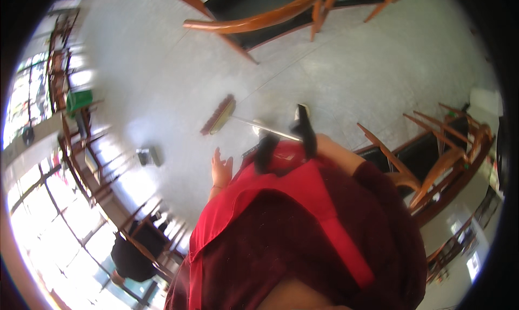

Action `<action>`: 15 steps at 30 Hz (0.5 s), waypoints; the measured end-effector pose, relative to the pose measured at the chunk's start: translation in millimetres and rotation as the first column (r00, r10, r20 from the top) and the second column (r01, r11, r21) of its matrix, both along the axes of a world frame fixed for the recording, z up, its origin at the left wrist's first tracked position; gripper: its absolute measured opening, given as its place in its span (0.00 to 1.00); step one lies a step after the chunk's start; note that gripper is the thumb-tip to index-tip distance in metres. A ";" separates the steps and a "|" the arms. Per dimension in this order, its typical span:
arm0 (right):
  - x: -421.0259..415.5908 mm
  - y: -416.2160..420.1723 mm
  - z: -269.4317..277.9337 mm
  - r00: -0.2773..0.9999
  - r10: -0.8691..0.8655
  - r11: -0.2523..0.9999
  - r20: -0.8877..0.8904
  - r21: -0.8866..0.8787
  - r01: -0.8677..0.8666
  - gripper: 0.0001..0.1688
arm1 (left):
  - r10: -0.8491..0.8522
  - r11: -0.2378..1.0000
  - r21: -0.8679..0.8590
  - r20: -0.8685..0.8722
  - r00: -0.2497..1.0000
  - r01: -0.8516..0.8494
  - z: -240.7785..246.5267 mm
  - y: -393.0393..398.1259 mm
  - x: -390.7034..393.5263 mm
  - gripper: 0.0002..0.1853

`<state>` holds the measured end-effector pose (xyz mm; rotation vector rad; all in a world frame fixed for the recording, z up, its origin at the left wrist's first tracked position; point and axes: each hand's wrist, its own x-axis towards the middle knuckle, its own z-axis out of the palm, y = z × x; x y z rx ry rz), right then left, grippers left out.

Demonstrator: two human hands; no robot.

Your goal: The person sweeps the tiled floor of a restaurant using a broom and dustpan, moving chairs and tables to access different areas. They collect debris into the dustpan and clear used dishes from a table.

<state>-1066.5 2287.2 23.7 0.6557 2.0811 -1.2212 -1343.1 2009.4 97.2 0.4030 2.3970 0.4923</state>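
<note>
A push-style broom [219, 117] with reddish bristles and a pale head rests on the grey floor ahead of my feet. Its thin metal handle [265, 128] slants across my left leg towards my right hand [320, 143]. That hand is at the handle's near end, by the hem of my red apron [292, 184]; its fingers are mostly hidden, but the handle is held up there. My left hand [221, 168] hangs at my side with fingers apart and nothing in it. Both dark-trousered legs and pale shoes [302, 111] show beyond the apron.
Wooden chairs with black seats stand ahead [259, 22] and at the right [421, 160]. A small grey object [149, 156] lies on the floor at left. Tables, chairs and a green container [79, 100] line the bright windows. A person in dark clothes [136, 257] sits lower left.
</note>
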 end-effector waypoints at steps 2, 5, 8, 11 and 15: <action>11.6 0.7 10.1 0.999 -0.030 0.997 -0.020 0.074 0.032 0.12 | 0.025 1.000 0.002 -0.044 0.999 -0.025 0.9 -19.1 3.0 0.36; 57.2 37.3 44.8 0.985 0.005 0.991 0.174 0.131 -0.028 0.12 | 0.161 0.974 -0.145 -0.090 0.983 -0.173 -19.3 -61.5 11.5 0.38; 121.3 74.1 97.2 0.810 -0.407 0.890 0.423 -0.018 0.456 0.08 | 0.209 0.954 -0.195 -0.112 0.971 -0.228 -37.5 -108.8 32.3 0.39; 175.0 93.1 127.0 0.590 -0.669 0.654 0.452 -0.018 0.756 0.06 | 0.287 0.904 -0.312 -0.062 0.956 -0.291 -48.7 -132.4 54.7 0.39; 213.2 115.3 107.2 0.313 -0.785 0.363 0.535 -0.012 0.932 0.07 | 0.201 0.950 -0.237 -0.037 0.979 -0.204 -39.8 -119.8 71.2 0.39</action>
